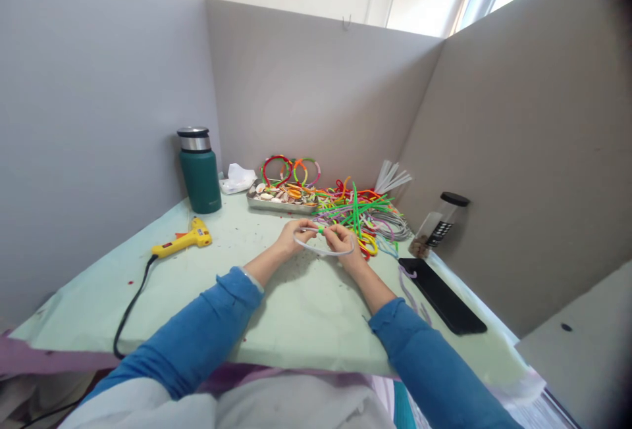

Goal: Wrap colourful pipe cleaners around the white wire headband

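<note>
Over the middle of the table, a pale, thin plastic headband (323,252) is held up between both hands, its curved side toward me. My left hand (293,237) pinches the band on the left of a short bright green piece (320,230), which looks like fuzzy pipe cleaner around the band. From the right, my right hand (342,242) has its fingers closed at that green piece. The fingertips hide part of the band, so how the green is fastened cannot be seen. Just behind the hands lies a tangled heap of coloured pipe cleaners (365,208).
A yellow glue gun (182,238) with a black cord lies left, near a green bottle (200,172). Behind are tissues (237,177), a metal tray (281,206) of small pieces and colourful hoops (277,171). A black phone (442,294) and clear jar (437,225) are right. Grey partitions surround the table.
</note>
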Tool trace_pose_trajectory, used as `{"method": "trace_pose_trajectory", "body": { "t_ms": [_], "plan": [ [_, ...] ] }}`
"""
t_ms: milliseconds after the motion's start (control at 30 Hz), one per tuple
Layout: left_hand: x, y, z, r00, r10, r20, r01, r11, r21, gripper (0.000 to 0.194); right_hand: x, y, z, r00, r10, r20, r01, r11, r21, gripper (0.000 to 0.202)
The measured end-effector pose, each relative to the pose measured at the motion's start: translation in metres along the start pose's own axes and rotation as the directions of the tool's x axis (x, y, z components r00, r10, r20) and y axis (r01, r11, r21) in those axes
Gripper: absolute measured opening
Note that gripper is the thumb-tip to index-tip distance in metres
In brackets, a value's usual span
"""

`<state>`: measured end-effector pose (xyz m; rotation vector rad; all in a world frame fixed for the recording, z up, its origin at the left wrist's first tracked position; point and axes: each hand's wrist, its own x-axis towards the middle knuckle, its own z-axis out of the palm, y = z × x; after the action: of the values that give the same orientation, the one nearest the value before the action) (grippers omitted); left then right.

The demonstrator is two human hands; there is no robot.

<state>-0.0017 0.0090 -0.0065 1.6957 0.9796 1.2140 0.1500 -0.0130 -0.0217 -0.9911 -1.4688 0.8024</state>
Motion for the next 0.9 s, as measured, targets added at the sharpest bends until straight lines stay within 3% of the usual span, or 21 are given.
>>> {"method": "trace_pose_trajectory", "body": {
  "t_ms": [100, 233, 533, 900],
  "plan": [
    [0.0, -0.001, -0.001, 0.996, 0.079, -0.047, -0.078, 0.997, 0.026, 0.013, -0.002, -0.003, 0.0, 0.999, 0.004, 0.034, -0.005, 1.0, 0.022, 0.03],
    [-0.002, 0.001, -0.005, 0.989, 0.15, -0.017, -0.149, 0.988, 0.043, 0.019, -0.005, -0.009, -0.002, 0.996, 0.021, 0.088, -0.024, 0.999, 0.031, 0.03],
    [-0.007, 0.015, -0.008, 0.986, -0.009, 0.165, 0.023, 0.996, -0.084, 0.029, -0.012, -0.015, -0.006, 0.966, 0.043, 0.256, -0.067, 0.994, 0.088, 0.031],
    [-0.004, 0.015, -0.013, 0.987, 0.059, 0.152, -0.049, 0.997, -0.065, 0.029, -0.008, -0.012, -0.008, 0.959, 0.057, 0.278, -0.106, 0.981, 0.164, 0.025]
  ]
}}
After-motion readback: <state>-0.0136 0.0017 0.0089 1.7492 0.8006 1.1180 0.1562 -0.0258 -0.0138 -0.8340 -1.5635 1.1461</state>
